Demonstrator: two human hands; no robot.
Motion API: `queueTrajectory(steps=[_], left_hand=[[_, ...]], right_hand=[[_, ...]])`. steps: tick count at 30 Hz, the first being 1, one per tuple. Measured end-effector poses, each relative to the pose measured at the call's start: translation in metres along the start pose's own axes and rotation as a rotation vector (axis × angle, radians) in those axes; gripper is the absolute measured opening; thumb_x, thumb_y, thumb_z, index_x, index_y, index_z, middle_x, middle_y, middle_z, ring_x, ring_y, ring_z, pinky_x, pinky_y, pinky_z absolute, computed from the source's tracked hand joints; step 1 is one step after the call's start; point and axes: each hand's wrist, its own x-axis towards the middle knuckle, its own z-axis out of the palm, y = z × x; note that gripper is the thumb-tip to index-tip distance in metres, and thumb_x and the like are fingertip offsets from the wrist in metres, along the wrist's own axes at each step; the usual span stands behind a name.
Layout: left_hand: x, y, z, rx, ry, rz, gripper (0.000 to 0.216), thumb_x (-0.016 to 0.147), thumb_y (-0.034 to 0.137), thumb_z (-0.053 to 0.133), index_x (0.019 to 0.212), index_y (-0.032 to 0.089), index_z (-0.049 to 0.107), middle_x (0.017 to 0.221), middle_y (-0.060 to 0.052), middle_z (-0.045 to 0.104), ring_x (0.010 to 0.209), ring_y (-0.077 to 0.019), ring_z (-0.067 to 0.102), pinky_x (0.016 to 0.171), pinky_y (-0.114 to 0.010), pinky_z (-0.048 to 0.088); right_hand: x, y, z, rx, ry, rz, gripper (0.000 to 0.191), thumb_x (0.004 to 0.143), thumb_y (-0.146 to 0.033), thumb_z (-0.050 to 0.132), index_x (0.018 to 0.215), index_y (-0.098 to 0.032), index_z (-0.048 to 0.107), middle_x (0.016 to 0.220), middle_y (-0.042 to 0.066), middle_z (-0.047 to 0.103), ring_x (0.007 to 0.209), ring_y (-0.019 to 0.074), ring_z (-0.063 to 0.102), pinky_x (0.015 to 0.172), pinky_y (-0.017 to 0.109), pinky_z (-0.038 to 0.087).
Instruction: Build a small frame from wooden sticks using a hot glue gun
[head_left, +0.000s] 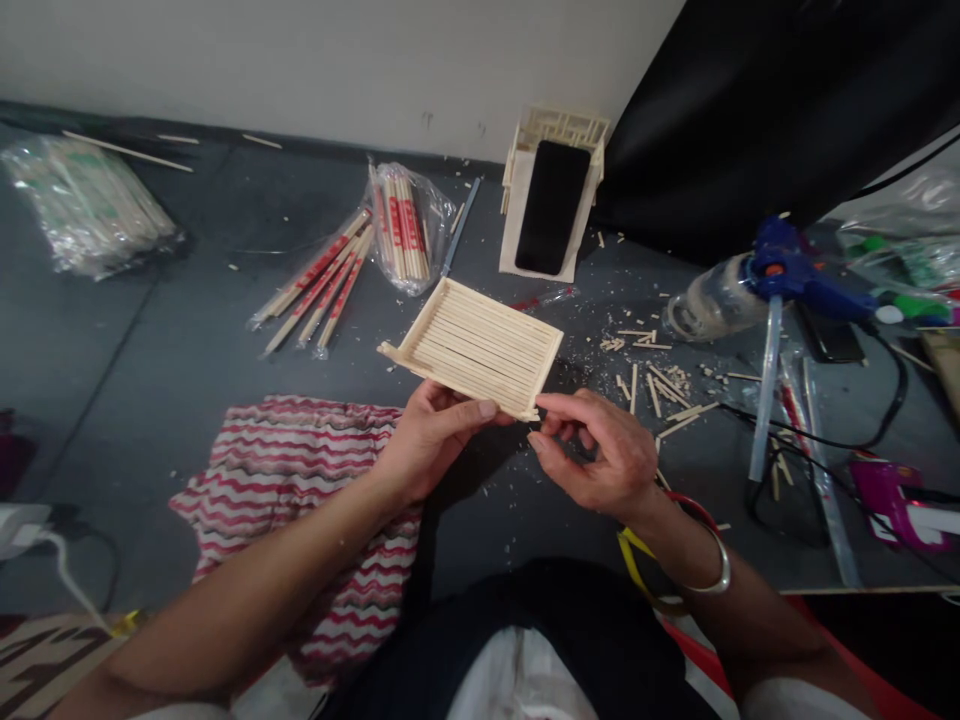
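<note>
A shallow tray of pale wooden sticks [480,345] is held up in front of me, tilted, its slatted floor facing up. My left hand [439,430] grips its near edge, thumb on top and fingers underneath. At the near right corner, where short stick ends jut out, my right hand [596,445] touches the tray with its index finger. The thumb of that hand stays apart below, the other fingers are curled, and nothing shows between them. Another stick end pokes out at the tray's left corner.
A phone [553,205] leans on a stick-built stand [592,130] by the wall. Packs of chopsticks [405,225] lie behind the tray. To the right are cut stick pieces [664,390], a blue glue gun [795,265] on a bottle [712,295], and cables. Striped cloth [300,470] lies left.
</note>
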Motion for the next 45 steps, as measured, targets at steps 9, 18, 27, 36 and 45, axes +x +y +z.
queueTrajectory(steps=[9,18,27,36,45], left_hand=[[0.004,0.002,-0.001,-0.041,-0.059,-0.020,0.027,0.063,0.015,0.089,0.090,0.014,0.082,0.085,-0.004,0.082,0.074,-0.0163,0.075,0.072,-0.024,0.064],[0.003,0.000,-0.004,-0.030,-0.063,-0.028,0.024,0.064,0.015,0.088,0.086,0.014,0.080,0.085,-0.005,0.081,0.074,-0.0161,0.073,0.075,-0.026,0.063],[0.009,-0.001,-0.013,-0.010,-0.136,-0.069,0.028,0.062,0.017,0.080,0.090,0.016,0.077,0.085,-0.007,0.078,0.071,-0.0198,0.070,0.071,-0.033,0.060],[0.014,0.004,-0.013,0.012,-0.273,-0.121,0.026,0.059,0.018,0.079,0.085,0.018,0.079,0.083,-0.009,0.078,0.067,-0.0192,0.068,0.060,-0.028,0.059],[0.012,0.002,-0.013,0.018,-0.341,-0.186,0.027,0.065,0.015,0.077,0.091,0.015,0.079,0.084,-0.009,0.078,0.066,-0.0174,0.067,0.059,-0.026,0.056]], right_hand=[[0.001,0.000,0.000,-0.008,0.060,0.004,0.022,0.095,-0.012,0.063,0.113,-0.024,0.066,0.071,-0.004,0.068,0.058,0.0106,0.058,0.054,0.023,0.050],[0.001,0.001,0.000,0.020,0.012,-0.025,0.023,0.097,-0.016,0.064,0.118,-0.024,0.066,0.073,-0.003,0.070,0.058,0.0112,0.060,0.051,0.025,0.050],[-0.010,0.011,0.011,0.111,0.378,0.297,0.030,0.097,-0.023,0.061,0.127,-0.028,0.065,0.089,0.001,0.071,0.067,0.0142,0.065,0.054,0.027,0.054],[-0.012,0.040,0.018,0.384,0.138,0.440,0.040,0.105,-0.048,0.046,0.133,-0.024,0.062,0.120,0.011,0.074,0.103,0.0247,0.074,0.081,0.038,0.064],[-0.007,0.027,0.007,0.285,0.044,0.347,0.034,0.101,-0.047,0.056,0.129,-0.030,0.068,0.122,0.006,0.075,0.101,0.0229,0.073,0.081,0.036,0.064]])
